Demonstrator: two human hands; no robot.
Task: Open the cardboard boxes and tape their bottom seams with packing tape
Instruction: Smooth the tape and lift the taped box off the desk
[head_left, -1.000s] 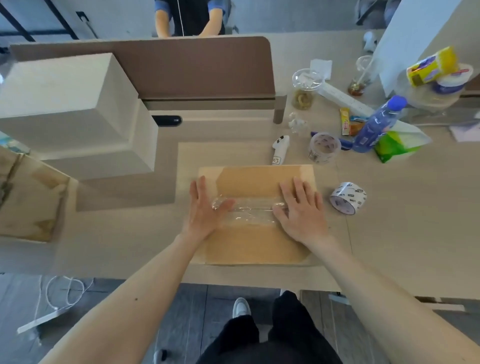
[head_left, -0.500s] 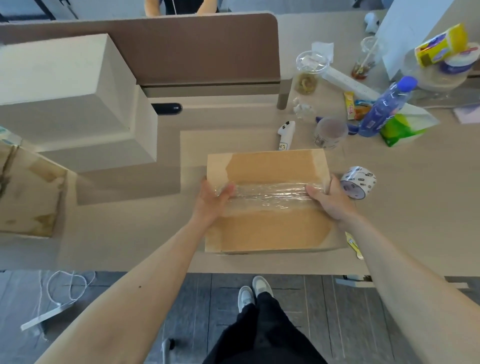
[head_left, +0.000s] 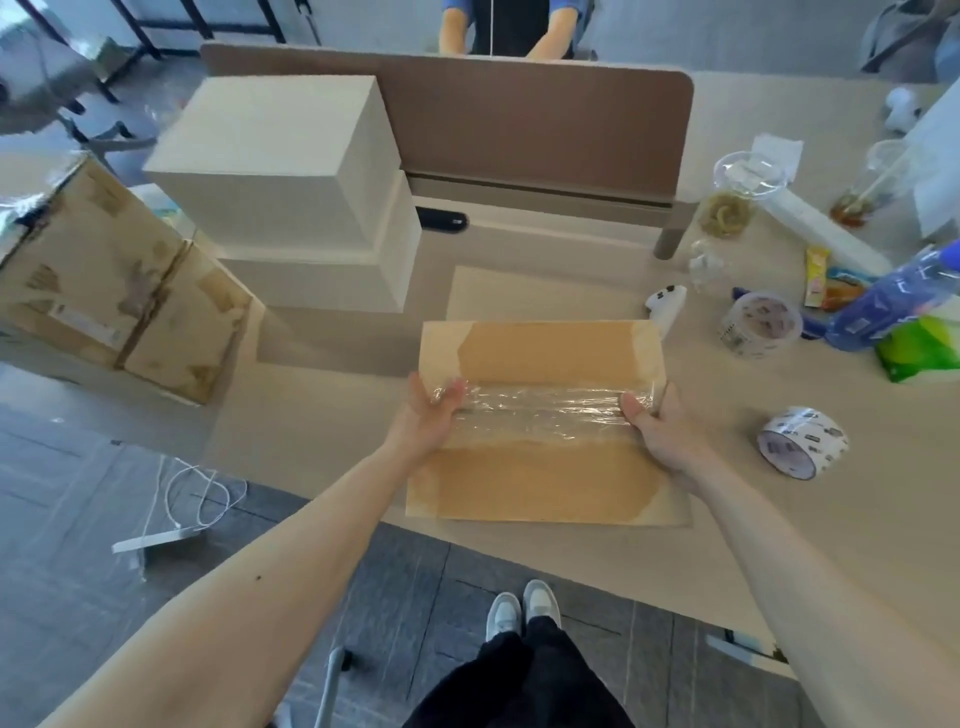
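Note:
A brown cardboard box (head_left: 540, 478) stands on the table (head_left: 857, 519) in front of me, bottom side up. A strip of clear packing tape (head_left: 540, 408) runs across its middle seam. My left hand (head_left: 428, 418) grips the box's left edge, thumb pressed on the tape's left end. My right hand (head_left: 662, 434) grips the right edge, thumb on the tape's right end. A printed tape roll (head_left: 800, 441) lies on the table just right of the box.
Two stacked pale boxes (head_left: 291, 182) stand at the back left, and worn cardboard boxes (head_left: 114, 291) sit beside the table's left end. A second tape roll (head_left: 761, 325), a blue bottle (head_left: 893, 299), cups and wrappers crowd the back right. A person stands behind the brown divider (head_left: 519, 119).
My hands slid apart along the tape from the box's middle to its two side edges, and now hold those edges. The camera view shifted leftward.

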